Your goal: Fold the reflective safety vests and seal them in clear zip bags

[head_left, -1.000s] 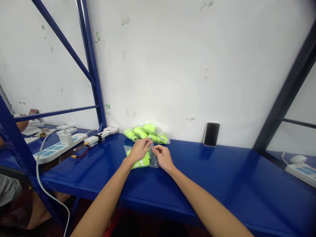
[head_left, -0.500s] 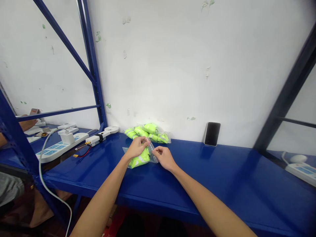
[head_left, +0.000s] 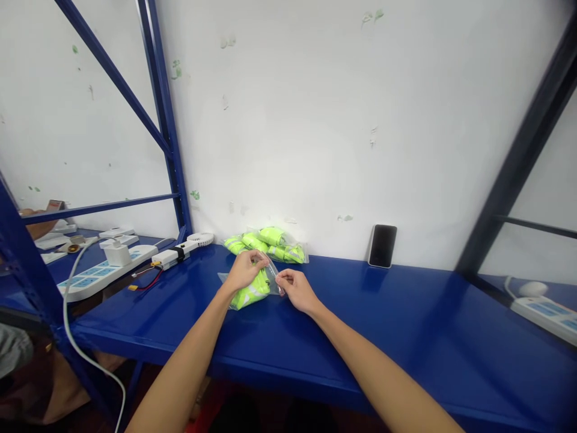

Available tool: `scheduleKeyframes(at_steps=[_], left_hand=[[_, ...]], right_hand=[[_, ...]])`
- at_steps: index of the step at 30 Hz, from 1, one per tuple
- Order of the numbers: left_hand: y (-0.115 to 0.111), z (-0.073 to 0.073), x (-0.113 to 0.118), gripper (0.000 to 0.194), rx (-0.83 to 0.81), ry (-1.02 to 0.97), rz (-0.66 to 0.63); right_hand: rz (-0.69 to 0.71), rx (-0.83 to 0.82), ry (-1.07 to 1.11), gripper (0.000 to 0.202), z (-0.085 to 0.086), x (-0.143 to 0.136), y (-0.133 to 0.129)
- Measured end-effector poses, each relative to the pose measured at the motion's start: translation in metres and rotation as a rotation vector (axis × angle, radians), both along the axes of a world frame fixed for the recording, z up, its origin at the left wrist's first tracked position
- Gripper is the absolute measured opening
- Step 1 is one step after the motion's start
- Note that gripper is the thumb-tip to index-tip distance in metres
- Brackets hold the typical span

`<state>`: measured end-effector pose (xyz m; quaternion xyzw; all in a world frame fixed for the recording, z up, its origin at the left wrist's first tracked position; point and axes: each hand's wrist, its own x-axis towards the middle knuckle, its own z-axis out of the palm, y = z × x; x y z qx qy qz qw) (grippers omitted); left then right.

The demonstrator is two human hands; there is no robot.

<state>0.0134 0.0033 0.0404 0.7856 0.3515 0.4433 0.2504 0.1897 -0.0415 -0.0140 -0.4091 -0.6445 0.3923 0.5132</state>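
Observation:
A clear plastic bag (head_left: pixel 273 278) with a folded neon-yellow reflective vest (head_left: pixel 253 291) inside lies on the blue table (head_left: pixel 342 313). My left hand (head_left: pixel 246 268) pinches the bag's edge at the upper end of its opening side. With thumb and finger, my right hand (head_left: pixel 296 288) grips the same edge lower down and to the right. Between the two hands the edge is stretched in a slanting line. Just behind, several more bagged neon-yellow bundles (head_left: pixel 270 243) lie in a pile against the wall.
A dark-screened phone (head_left: pixel 382 245) leans on the wall at right. To the left are a handheld fan (head_left: pixel 201 239), a white device with red and black wires (head_left: pixel 166 258) and a power strip (head_left: pixel 101 278). Another person's hand (head_left: pixel 38 225) shows beyond the blue frame.
My right hand's pinch has shifted slightly along the bag's edge, which now looks straighter between my hands. The whole view has shifted a little, moving things slightly left in the picture.

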Motion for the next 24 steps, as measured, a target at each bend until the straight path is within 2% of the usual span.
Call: scheduleKeyframes(at_steps=[3, 8, 19, 24], left_hand=[[-0.002, 0.0, 0.0, 0.02, 0.018, 0.008, 0.033], [-0.003, 0.001, -0.002, 0.023, 0.038, 0.029, 0.079], [0.0, -0.001, -0.008, 0.026, 0.032, -0.055, 0.034], [0.0, 0.0, -0.003, 0.026, 0.026, -0.047, -0.011]], right_hand=[[-0.082, 0.051, -0.082, 0.018, 0.001, -0.002, 0.001], [-0.187, 0.225, -0.255, 0.018, 0.007, -0.006, -0.006], [-0.219, 0.339, -0.328, 0.022, 0.012, -0.005, -0.012], [-0.212, 0.316, -0.337, 0.022, 0.013, -0.003, -0.015]])
